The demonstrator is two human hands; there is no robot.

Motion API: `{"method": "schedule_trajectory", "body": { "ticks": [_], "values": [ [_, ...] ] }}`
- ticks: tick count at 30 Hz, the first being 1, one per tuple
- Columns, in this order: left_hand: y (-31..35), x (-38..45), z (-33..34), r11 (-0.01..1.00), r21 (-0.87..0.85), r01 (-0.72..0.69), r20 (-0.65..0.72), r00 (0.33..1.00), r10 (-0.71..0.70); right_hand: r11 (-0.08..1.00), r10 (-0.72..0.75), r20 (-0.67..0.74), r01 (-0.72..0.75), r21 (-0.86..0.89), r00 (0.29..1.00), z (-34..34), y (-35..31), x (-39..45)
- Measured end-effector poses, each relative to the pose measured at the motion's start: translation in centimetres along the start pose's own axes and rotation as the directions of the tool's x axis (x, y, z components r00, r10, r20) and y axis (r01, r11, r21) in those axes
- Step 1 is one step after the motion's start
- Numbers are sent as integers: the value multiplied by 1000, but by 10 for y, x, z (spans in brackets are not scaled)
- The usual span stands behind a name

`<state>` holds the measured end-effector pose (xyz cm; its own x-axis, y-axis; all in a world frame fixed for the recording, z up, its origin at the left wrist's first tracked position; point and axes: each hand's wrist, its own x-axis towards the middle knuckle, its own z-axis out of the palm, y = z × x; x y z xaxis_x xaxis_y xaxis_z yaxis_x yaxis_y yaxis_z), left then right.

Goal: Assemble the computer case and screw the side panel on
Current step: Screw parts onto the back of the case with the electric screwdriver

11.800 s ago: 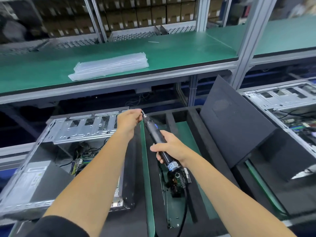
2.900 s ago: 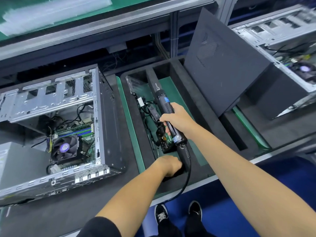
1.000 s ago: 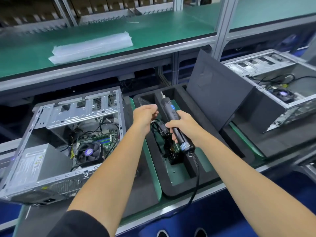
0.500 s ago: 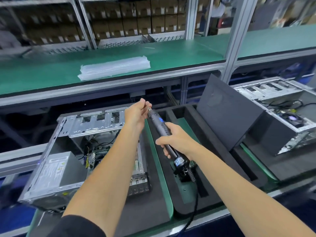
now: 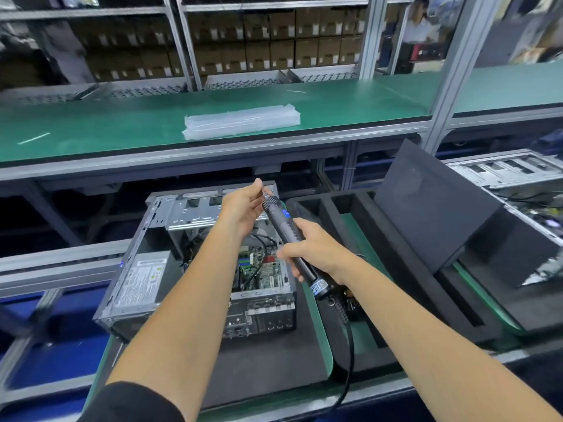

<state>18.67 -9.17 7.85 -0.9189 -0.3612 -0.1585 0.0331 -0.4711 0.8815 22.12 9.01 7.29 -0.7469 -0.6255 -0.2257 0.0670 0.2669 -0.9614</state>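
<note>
Gripping an electric screwdriver (image 5: 288, 236) in the right hand (image 5: 316, 249), fingers wrapped round the barrel, bit pointing up and away, cord (image 5: 350, 354) trailing down off the bench edge. Pinching at the bit tip with the left hand (image 5: 243, 208), thumb and fingertips closed together there; too small to tell what's between them, if anything.

Sitting right under both hands: one open computer case (image 5: 195, 269) on a dark foam mat (image 5: 262, 367), side panel off, guts showing. Holding inside: a grey power supply (image 5: 140, 281) at the near left, a green motherboard (image 5: 259, 269) with black cables looping over it, and a bare metal drive cage (image 5: 198, 211) at the far end.

Leaning upright just right of that: one dark side panel (image 5: 426, 205), propped in a black foam tray (image 5: 350, 239) with long slots. Peeking in at the far right: a second open case (image 5: 518, 178).

Lying on the green shelf (image 5: 91, 126) above: one stack of clear plastic bags (image 5: 240, 121). Filling the racks behind: rows of brown cardboard boxes (image 5: 274, 41), too many to count.
</note>
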Motion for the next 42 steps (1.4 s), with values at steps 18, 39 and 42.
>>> {"method": "schedule_trajectory", "body": {
  "ticks": [18, 39, 42],
  "values": [
    [-10, -166, -132, 998, 57, 17, -327, 945, 3, 992, 59, 159, -40, -118, 986, 153, 39, -87],
    [-13, -210, -229, 987, -112, 114, -360, 921, -148, 986, 134, 38, -129, -106, 990, 286, 64, -96],
    [-17, -208, -223, 956, -263, 129, -346, 912, -219, 986, 147, 28, -144, -80, 989, 287, 67, -98]
  ]
}}
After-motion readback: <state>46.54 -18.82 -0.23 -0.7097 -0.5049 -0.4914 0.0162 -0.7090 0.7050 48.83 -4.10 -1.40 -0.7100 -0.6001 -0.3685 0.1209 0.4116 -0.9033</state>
